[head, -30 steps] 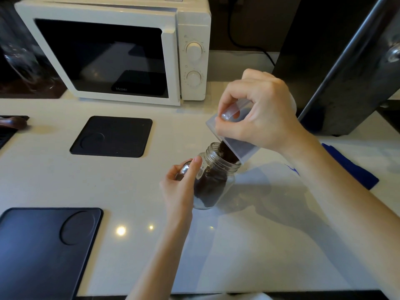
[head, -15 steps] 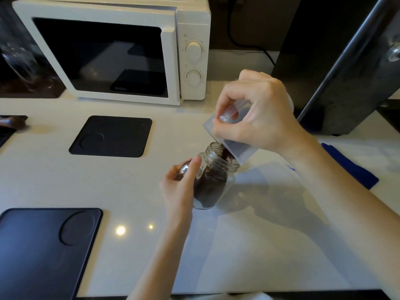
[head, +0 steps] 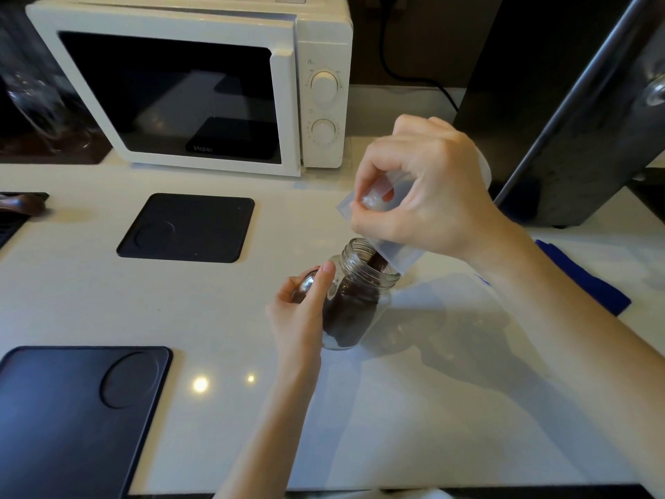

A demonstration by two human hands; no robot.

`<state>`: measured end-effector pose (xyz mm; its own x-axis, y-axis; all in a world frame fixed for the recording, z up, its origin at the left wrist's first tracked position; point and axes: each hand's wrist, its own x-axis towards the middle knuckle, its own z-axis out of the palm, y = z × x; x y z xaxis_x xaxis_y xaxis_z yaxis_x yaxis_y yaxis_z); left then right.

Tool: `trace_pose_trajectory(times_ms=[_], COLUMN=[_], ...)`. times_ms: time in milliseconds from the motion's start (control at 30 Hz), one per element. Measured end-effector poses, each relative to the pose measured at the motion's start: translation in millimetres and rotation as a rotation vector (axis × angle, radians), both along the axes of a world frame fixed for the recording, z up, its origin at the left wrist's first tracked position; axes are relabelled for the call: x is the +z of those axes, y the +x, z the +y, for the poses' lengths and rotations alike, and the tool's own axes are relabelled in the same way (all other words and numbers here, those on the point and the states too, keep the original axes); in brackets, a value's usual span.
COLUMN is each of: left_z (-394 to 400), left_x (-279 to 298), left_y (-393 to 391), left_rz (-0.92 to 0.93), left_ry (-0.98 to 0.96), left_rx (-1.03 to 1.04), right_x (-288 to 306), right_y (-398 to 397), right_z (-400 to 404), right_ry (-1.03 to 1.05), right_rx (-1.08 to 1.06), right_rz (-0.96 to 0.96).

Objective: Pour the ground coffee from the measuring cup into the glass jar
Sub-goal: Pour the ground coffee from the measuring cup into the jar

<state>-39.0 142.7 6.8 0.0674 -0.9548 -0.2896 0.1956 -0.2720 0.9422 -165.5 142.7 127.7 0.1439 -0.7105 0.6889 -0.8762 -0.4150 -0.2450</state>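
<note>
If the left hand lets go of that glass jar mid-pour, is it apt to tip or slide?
Probably yes. The glass jar is tilted, steadied by the left hand, so it may rock or fall. The measuring cup rests on its rim and could push it. The glossy counter looks slippery.

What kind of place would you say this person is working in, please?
Most likely a home or office kitchen counter, perhaps a coffee corner. A white microwave stands at the back of the pale countertop, black rubber mats lie on it, and ground coffee is going into a glass jar.
</note>
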Motion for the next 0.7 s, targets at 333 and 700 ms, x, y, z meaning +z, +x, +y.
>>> trace_pose_trajectory(times_ms=[333,700], left_z=[0.4,0.6], left_x=[-0.1,-2.9], left_y=[-0.3,-1.2], left_rz=[0.007,-0.006], left_ry=[0.003,-0.025], left_rx=[-0.005,-0.01], right_x=[0.4,3.8], right_y=[1.9,-2.5], right_z=[2.8,6.6], right_ry=[0.002,0.059], right_rx=[0.022,0.043], right_rz=[-0.009,-0.06])
